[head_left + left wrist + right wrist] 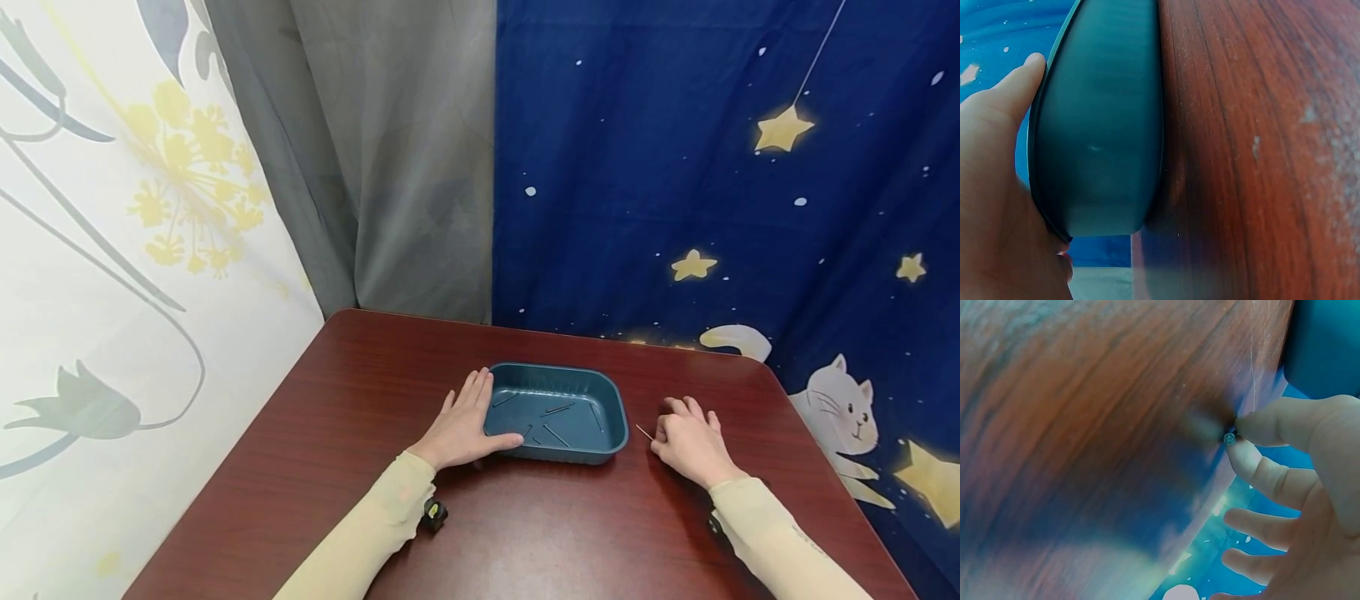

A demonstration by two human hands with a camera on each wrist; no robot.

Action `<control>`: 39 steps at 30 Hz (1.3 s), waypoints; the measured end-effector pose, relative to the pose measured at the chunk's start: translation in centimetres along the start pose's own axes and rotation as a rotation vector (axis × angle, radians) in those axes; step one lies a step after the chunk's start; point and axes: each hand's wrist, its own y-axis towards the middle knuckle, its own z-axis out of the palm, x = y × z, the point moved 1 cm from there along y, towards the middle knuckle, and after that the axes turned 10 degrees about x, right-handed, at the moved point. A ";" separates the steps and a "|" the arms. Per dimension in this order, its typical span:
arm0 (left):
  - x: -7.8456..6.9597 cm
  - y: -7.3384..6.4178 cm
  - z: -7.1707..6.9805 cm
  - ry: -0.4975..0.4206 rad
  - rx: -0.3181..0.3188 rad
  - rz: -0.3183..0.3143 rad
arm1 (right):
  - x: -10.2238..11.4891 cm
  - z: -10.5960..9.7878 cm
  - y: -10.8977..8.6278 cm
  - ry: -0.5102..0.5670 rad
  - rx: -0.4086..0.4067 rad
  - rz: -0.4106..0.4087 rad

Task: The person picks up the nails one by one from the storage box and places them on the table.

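Note:
A dark teal plastic tray (pixel 573 455) stands on the table, with several thin nails (pixel 557 435) scattered over its floor. My left hand (pixel 462 427) rests on the tray's left end, fingers straight along the rim and thumb over the front corner. In the left wrist view, the thumb lies against the rim above the tray's smooth side (pixel 1100 125). To the right of the tray, my right hand (pixel 690 442) pinches a single nail (pixel 644 432) between thumb and index finger, low over the table. Its round head (pixel 1229 439) shows at the fingertips in the right wrist view.
The reddish-brown wooden table (pixel 360 400) has rounded far corners. Behind it hang a grey curtain (pixel 420 167) and a blue star-patterned curtain (pixel 637 167); a white floral curtain (pixel 112 292) hangs at the left.

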 end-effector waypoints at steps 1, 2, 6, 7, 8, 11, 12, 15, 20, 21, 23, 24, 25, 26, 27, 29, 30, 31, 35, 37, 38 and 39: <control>0.0 0.0 0.0 0.001 0.000 0.000 | 0.0 0.0 0.0 0.002 0.001 0.001; 0.0 0.0 0.0 0.003 0.000 -0.001 | 0.0 0.0 0.0 0.004 0.003 0.003; -0.1 -0.1 -0.1 0.002 0.003 -0.003 | -0.1 0.0 0.1 0.019 0.015 0.011; -0.1 -0.1 -0.1 -0.002 0.004 -0.003 | -0.1 0.0 0.1 0.026 0.017 0.013; -0.1 -0.1 -0.1 -0.004 0.004 -0.002 | -0.1 -0.1 0.2 0.030 0.016 0.014; -0.1 -0.2 -0.1 -0.022 0.000 0.008 | -0.1 -0.3 0.3 0.044 0.010 0.017; -0.1 -0.2 -0.1 -0.027 -0.001 0.010 | -0.1 -0.3 0.4 0.051 0.007 0.016; -0.1 -0.2 0.0 -0.032 -0.007 0.018 | 0.1 -0.6 0.7 0.059 -0.006 0.011; 0.0 -0.1 0.0 -0.018 0.008 0.003 | 0.5 -1.2 1.4 0.064 -0.035 -0.004; 0.0 0.0 0.0 -0.017 0.010 0.001 | 0.6 -1.4 1.5 0.066 -0.042 -0.010; 0.1 0.1 0.0 -0.020 0.010 0.003 | 0.9 -1.8 1.9 0.066 -0.064 -0.027; 0.1 0.1 0.0 -0.020 0.008 0.005 | 1.1 -2.1 2.0 0.069 -0.077 -0.037; 0.1 0.1 -0.1 -0.021 0.007 0.007 | 1.2 -2.4 2.2 0.073 -0.094 -0.049; 0.1 0.1 -0.1 -0.020 0.006 0.007 | 1.4 -2.6 2.3 0.075 -0.110 -0.064; 0.1 0.1 -0.1 -0.017 0.005 0.007 | 1.6 -2.9 2.5 0.083 -0.127 -0.080; 0.1 0.2 -0.1 -0.011 0.006 0.004 | 2.1 -3.4 2.7 0.098 -0.153 -0.109; 0.2 0.2 0.0 -0.014 0.005 0.006 | 2.3 -3.6 2.9 0.105 -0.162 -0.124; 0.2 0.2 0.0 -0.015 0.004 0.006 | 2.6 -3.8 3.1 0.109 -0.166 -0.138; 0.2 0.2 0.0 -0.018 0.002 0.005 | 3.7 -4.3 3.7 0.123 -0.155 -0.188; 0.1 0.2 0.0 -0.015 0.002 0.002 | 4.3 -4.3 4.0 0.129 -0.148 -0.218; 0.1 0.2 0.0 -0.017 0.003 0.002 | 4.7 -4.3 4.1 0.133 -0.144 -0.236; 0.1 0.2 0.0 -0.016 0.003 0.003 | 5.0 -4.3 4.3 0.139 -0.141 -0.255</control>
